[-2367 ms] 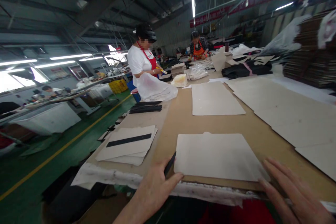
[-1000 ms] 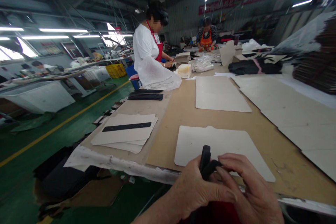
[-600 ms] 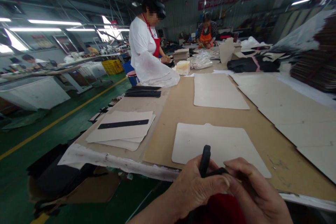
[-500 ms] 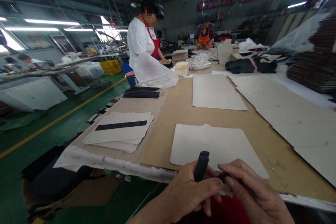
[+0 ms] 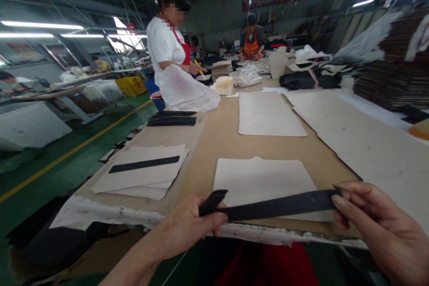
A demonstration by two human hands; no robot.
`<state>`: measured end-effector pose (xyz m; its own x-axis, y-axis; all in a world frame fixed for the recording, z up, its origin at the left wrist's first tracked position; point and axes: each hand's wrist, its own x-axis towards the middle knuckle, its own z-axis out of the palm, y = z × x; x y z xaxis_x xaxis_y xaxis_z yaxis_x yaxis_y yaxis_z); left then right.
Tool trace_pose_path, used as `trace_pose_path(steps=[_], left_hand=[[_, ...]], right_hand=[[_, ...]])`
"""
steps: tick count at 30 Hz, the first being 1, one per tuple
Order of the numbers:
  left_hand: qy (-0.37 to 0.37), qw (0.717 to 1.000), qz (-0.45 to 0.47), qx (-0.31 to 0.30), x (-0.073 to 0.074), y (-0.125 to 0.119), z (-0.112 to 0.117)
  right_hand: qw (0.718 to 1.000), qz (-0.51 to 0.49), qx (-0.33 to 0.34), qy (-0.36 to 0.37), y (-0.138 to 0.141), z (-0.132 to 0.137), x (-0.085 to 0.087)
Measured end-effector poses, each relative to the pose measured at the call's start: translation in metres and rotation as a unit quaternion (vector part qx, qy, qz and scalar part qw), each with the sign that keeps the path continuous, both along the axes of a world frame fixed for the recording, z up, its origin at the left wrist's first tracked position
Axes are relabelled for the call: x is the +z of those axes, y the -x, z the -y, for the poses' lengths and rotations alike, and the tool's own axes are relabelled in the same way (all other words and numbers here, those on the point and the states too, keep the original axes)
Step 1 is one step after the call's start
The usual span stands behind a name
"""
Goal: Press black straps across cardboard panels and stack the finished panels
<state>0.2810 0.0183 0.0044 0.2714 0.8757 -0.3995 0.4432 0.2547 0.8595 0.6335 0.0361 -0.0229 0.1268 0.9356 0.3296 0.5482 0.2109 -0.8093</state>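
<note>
I hold a long black strip stretched level between both hands, just above the table's near edge. My left hand pinches its left end, where a second strip end sticks up. My right hand grips the right end. Behind the strip a pale board with a small tab lies flat on the brown table.
A stack of pale boards with a black strip on top lies to the left. More black strips and another board lie farther back. A person in a red apron works at the table's left side, another person at the far end.
The folded black strip that both hands held close together has been pulled out straight. My hands have moved apart, the right one far to the right.
</note>
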Motion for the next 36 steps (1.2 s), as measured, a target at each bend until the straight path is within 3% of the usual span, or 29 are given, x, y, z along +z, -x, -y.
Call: trace_pose_path(steps=[4,7,13,22,36], left_hand=[[-0.058,0.991,-0.051,0.111,-0.012,-0.003,-0.027],[-0.069,0.982,-0.086,0.152,-0.027,-0.01,-0.041],[-0.091,0.976,-0.132,0.15,-0.044,-0.014,-0.049],[-0.091,0.974,-0.152,0.138,-0.045,-0.013,-0.053],[-0.092,0.973,-0.15,0.147,-0.052,-0.013,-0.055]], right_hand=[[0.995,0.071,-0.006,0.066,0.0,-0.027,-0.008],[0.986,0.124,0.01,0.109,-0.002,-0.044,-0.018],[0.984,0.146,0.021,0.097,0.002,-0.052,-0.024],[0.984,0.134,-0.01,0.116,0.008,-0.056,-0.024],[0.983,0.174,-0.005,0.057,0.01,-0.057,-0.031]])
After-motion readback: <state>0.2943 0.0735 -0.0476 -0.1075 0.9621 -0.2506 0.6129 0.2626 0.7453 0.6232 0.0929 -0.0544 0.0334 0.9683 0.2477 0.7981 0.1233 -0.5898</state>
